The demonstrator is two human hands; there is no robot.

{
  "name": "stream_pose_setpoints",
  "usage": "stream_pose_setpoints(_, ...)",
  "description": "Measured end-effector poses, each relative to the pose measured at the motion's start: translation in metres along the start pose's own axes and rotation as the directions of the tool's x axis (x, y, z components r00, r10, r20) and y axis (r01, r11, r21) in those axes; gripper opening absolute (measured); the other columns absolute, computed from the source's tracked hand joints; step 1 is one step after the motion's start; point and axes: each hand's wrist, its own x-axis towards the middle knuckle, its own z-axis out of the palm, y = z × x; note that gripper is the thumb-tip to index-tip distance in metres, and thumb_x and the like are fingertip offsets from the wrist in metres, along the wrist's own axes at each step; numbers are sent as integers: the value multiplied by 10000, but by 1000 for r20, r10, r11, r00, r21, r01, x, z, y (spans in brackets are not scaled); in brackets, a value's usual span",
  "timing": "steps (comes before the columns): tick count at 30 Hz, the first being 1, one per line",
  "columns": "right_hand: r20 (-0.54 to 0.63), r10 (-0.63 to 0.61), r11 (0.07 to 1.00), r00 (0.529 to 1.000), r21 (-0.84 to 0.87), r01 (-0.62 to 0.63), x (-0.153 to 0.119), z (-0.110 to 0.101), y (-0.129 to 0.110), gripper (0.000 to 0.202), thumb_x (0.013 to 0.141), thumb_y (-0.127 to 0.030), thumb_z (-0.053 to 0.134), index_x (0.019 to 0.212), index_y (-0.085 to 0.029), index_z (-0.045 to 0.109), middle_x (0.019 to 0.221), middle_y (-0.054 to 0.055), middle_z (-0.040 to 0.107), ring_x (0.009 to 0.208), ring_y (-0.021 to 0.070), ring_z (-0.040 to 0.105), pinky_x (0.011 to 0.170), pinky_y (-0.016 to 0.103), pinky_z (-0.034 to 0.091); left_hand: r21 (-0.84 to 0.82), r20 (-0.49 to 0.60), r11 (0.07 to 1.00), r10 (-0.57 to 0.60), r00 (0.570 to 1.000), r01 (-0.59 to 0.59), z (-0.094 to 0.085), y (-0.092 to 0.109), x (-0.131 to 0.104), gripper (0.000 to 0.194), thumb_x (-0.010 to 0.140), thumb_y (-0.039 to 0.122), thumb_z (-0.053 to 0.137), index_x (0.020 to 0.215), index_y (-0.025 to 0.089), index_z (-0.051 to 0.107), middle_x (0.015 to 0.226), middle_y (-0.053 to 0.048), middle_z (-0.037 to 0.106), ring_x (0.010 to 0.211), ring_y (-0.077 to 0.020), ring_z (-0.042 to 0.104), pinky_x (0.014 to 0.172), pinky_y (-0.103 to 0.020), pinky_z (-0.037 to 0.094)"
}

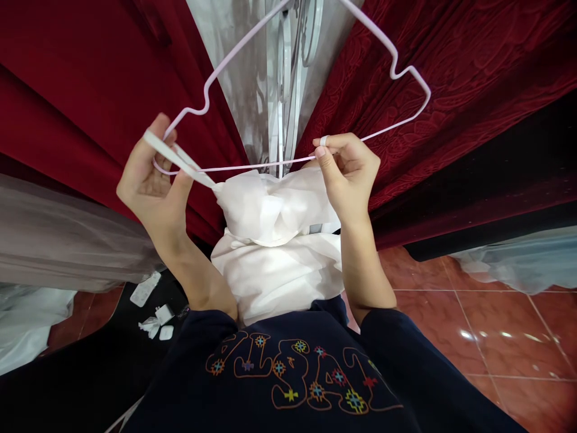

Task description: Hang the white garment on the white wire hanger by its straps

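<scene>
left hand (151, 180): raised, fingers curled and spread, grasping a white strap (180, 157). the strap is drawn taut across the fingertips and past the thumb, and slopes down to the top of a white dress (274, 270). one lower corner of a pale pink hanger (246, 44) lies inside the curl of the same hand.

right hand (354, 171): thumb and index finger brought together in a pinch at a narrow white band (323, 141). whether this band is a second strap cannot be told. the hanger's lower bar runs level from the left hand, passes behind the right hand and shows again beyond it.

the dress is located between and below both hands, against the front of the wearer's navy shirt (288, 379). its gathered top lies just under the hanger bar; the hanger's sloping arms rise above the hands, each with a notch.

surroundings: red cloth (90, 90) beyond the left hand, patterned red fabric (442, 48) beyond the right. below the left hand, a black surface (108, 355) carries a white plug block (164, 314) and other small white items. below the right hand, red floor tiles (478, 319).
</scene>
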Motion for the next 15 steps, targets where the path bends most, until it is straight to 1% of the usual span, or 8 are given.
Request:
stream_pose_setpoints(2,-6,-6,1000,1000,11,6,-2,1,0,256,1038,-520,734,1056,-269,782,1033,-8,804,866,117,744,783,317,629,59,105,998,-5,994,-1,7,7,16,491,853,258,965,1314,141,849,1216,-115,838,1123,-303,813,1053,-473,686)
stream_pose_setpoints(5,-23,-9,1000,1000,24,9,-4,2,0,244,1043,-504,730,1058,-267,786,1023,-18,804,827,98,728,766,301,624,197,175,980,-40,984,4,14,18,38,286,868,182,963,1137,164,865,1005,-62,793,895,-229,743,885,-403,689)
stream_pose_setpoints(8,-17,0,999,1000,44,1,-5,2,0,231,1042,-490,736,1072,-268,792,1037,-17,808,833,96,729,777,297,632,272,320,961,-147,936,58,20,27,54,259,864,79,969,1064,182,840,977,-38,760,882,-206,706,881,-362,658)
stream_pose_setpoints(10,-23,-6,999,1000,47,7,-5,1,-1,232,1039,-493,739,1069,-270,794,1036,-15,807,860,103,734,800,300,640,295,391,951,-206,897,90,23,29,58,265,867,-10,916,1033,177,827,925,-22,748,850,-187,701,822,-313,631)
stream_pose_setpoints(11,-30,-12,999,999,48,14,-5,1,-1,233,1037,-497,742,1064,-271,794,1032,-15,807,877,107,737,818,303,645,294,384,950,-220,897,107,25,27,57,254,866,-40,882,995,169,816,888,-15,737,816,-174,693,776,-289,614)
stream_pose_setpoints(12,-35,-21,999,999,48,23,-4,1,-1,233,1035,-499,744,1059,-273,794,1029,-14,808,895,110,741,840,308,649,274,343,952,-227,912,135,27,25,55,230,867,-49,846,954,160,802,853,-12,725,778,-163,684,726,-270,597)
stream_pose_setpoints(14,-39,-36,998,999,49,38,-4,1,-2,234,1034,-503,744,1054,-274,793,1025,-11,807,920,116,745,883,320,656,149,165,959,-264,950,241,31,16,46,149,877,-6,777,899,141,773,814,-20,707,717,-150,674,638,-250,572)
stream_pose_setpoints(15,-44,-41,998,998,50,43,-4,2,-3,236,1035,-505,743,1052,-275,791,1022,-10,804,920,118,745,894,327,659,44,48,952,-305,951,303,33,11,39,108,884,34,740,894,141,754,801,-22,695,692,-146,673,597,-244,558)
